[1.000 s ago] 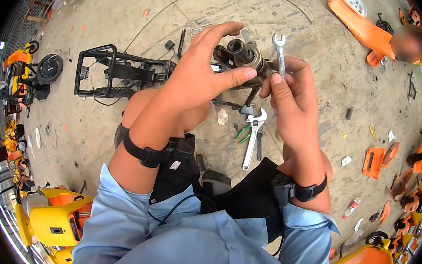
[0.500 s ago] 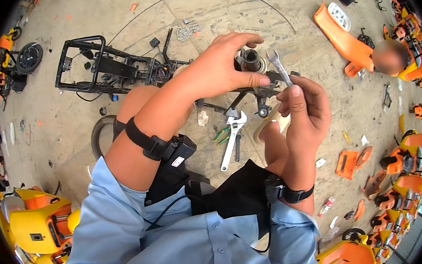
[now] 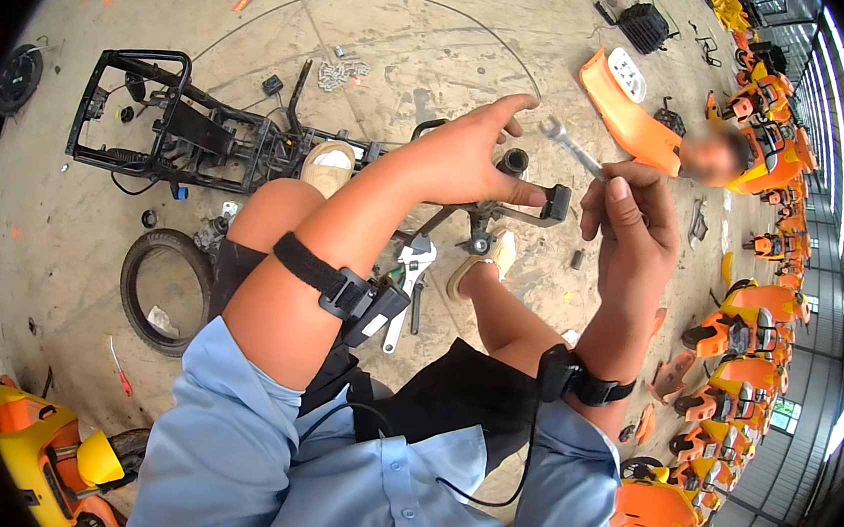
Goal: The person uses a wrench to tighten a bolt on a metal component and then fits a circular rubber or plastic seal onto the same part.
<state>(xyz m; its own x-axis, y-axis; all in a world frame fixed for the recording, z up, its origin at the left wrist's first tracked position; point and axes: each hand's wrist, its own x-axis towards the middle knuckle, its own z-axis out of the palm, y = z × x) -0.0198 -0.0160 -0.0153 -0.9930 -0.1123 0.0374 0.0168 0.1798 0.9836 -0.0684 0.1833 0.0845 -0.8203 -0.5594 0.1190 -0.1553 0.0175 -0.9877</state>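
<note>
My right hand is closed on the handle end of a silver open-end wrench, its open jaw pointing up and left towards my other hand. Fingers and thumb wide apart, my left hand curves beside a dark upright tube at the front end of a black vehicle frame. That hand's palm side is partly hidden, but no grip on the tube shows. On the floor below it lies a silver adjustable wrench, partly covered by my left forearm gear.
A loose tyre and a red-handled screwdriver lie at left. A chain is beyond the frame. At far right, a person is near an orange body panel. Orange scooters line the right side.
The view has swung to the right, so the frame and floor items sit further left. My right hand and its wrench are farther from the tube; the left hand's fingers remain spread.
</note>
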